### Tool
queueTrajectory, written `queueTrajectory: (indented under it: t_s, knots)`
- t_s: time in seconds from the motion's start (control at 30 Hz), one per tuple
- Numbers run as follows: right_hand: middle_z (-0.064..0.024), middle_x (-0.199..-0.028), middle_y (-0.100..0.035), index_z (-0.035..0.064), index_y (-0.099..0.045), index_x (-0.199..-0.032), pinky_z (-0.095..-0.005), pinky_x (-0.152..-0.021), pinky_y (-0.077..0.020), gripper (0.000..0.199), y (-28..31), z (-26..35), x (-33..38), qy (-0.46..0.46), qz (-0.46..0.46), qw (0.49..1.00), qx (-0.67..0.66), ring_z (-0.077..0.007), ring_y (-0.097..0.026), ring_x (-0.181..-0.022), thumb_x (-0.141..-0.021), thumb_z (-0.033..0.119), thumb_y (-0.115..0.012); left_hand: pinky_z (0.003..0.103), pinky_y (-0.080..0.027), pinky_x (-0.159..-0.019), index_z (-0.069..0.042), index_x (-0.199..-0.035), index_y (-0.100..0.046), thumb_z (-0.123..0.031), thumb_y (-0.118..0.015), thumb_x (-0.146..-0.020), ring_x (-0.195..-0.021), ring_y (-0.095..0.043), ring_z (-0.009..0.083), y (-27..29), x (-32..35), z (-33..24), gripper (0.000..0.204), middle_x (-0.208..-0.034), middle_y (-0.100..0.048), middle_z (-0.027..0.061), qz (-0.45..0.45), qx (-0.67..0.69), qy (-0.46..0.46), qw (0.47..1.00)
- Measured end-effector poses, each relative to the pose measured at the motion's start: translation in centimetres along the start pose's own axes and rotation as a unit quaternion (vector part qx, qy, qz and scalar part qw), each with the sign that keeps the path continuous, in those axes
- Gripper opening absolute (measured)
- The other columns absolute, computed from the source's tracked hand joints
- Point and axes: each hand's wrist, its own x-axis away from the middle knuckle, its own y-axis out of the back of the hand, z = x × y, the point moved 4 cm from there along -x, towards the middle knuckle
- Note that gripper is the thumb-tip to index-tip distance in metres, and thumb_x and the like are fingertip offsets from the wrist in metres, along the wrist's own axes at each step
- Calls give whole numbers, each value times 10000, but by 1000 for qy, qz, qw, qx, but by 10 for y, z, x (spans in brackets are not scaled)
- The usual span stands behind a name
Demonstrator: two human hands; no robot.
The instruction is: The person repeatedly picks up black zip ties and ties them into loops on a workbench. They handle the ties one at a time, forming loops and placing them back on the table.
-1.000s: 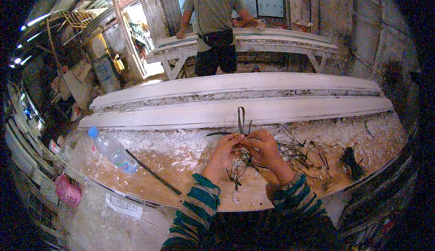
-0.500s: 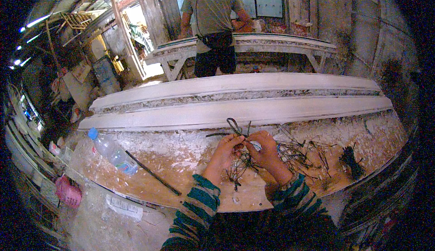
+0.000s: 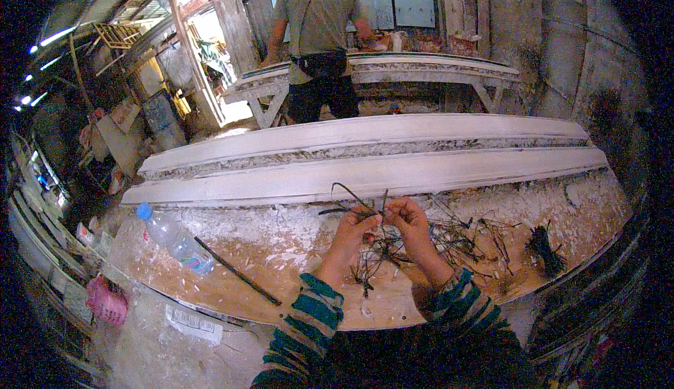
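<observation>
Two hands meet above the middle of a wooden counter crusted with white plaster crumbs. The left hand and the right hand are both closed in a narrow pinch on a thin dark wire, which loops up and out to the left from between the fingertips. Beneath and to the right of the hands lies a loose tangle of dark wire pieces, some hanging under the wrists, and farther right sits a small tied bundle of dark wire, well apart from the hands. Both forearms wear sleeves striped in teal and dark. To the left on the counter lies a clear plastic bottle with a blue cap, on its side, and just beside it a thin dark rod runs diagonally. Behind the hands, two long white plaster mouldings stretch across the counter. Below the counter's front edge, a flat white label-like packet lies on the floor, near a pink bag at the left. Beyond, another person stands with their back turned at a second white bench.
</observation>
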Motion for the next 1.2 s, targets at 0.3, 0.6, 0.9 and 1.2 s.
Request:
queueTrajectory:
  t_s: [0.3,0.6,0.9,1.2]
  knots:
    - [-43,-830,-631,26,-629,-919,-242,-697,-455,154,-1,5,2,18,32,988,150,-106,-570,-769,-769,59,-620,232,-399,-504,-135,-783,-495,-143,-672,-734,-654,-497,82,5,-1,1,184,-738,-542,-21,-59,27,5,998]
    - [-16,-753,-609,23,-622,-847,-226,-636,-435,118,-5,12,3,25,12,971,237,-86,-536,-695,-776,116,-633,212,-442,-461,-47,-819,-578,-75,-648,-756,-662,-554,83,-4,4,-14,98,-799,-617,27,-82,-141,-181,970]
    - [17,-718,-560,48,-572,-847,-198,-594,-404,183,-5,-5,-1,-98,100,988,65,-57,-484,-637,-826,228,-597,208,-435,-474,-40,-797,-576,-67,-640,-762,-612,-545,83,-4,5,-15,78,-788,-618,38,-68,-130,-177,973]
    - [-17,-764,-571,56,-550,-914,-232,-645,-438,153,-10,-2,7,-210,116,969,-48,-104,-546,-696,-863,199,-529,211,-427,-451,-52,-789,-558,-40,-624,-763,-577,-531,86,1,0,-9,72,-741,-599,25,-44,-66,-157,984]
